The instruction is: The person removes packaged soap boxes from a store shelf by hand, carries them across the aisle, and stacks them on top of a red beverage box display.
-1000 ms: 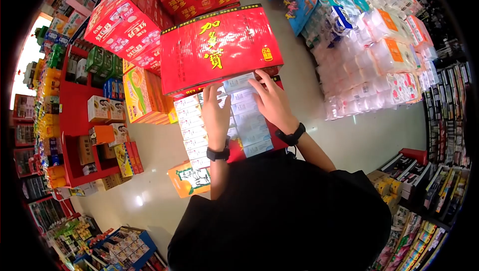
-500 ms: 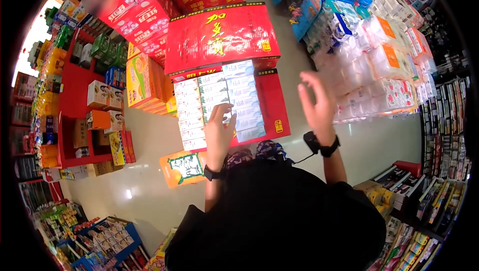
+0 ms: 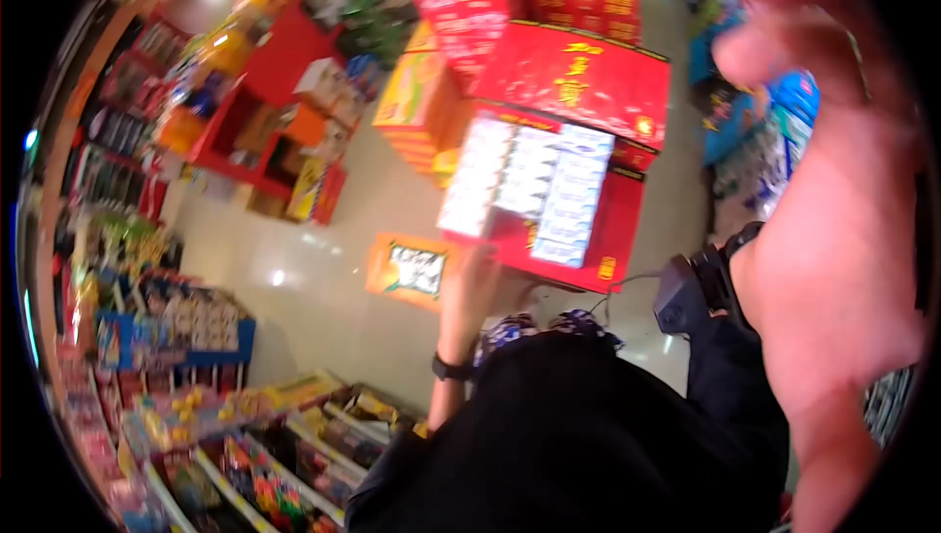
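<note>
Small white boxes stand in three columns on a red carton (image 3: 622, 214): a left column (image 3: 478, 175), a shorter middle column (image 3: 529, 175) and a bluish right column (image 3: 576, 200). Bare red cardboard shows at the near end of the middle column. My left hand (image 3: 470, 293), blurred, is at the near end of the left column; its fingers are too smeared to read. Close to the camera looms my right hand (image 3: 833, 209), raised high, fingers bent and apart, with nothing visible in it. A black device (image 3: 686, 293) sits at that wrist.
Behind the boxes lies a red carton with yellow characters (image 3: 583, 77). Orange cartons (image 3: 421, 92) stand to its left, and an orange packet (image 3: 407, 268) rests on the floor. Red shelving (image 3: 274, 72) and a display rack (image 3: 265, 455) are on the left; wrapped packs (image 3: 794, 101) are on the right.
The camera view has turned, shifting the cartons rightwards. My right hand has risen close to the lens. My left hand has drawn back from over the middle column to the near edge.
</note>
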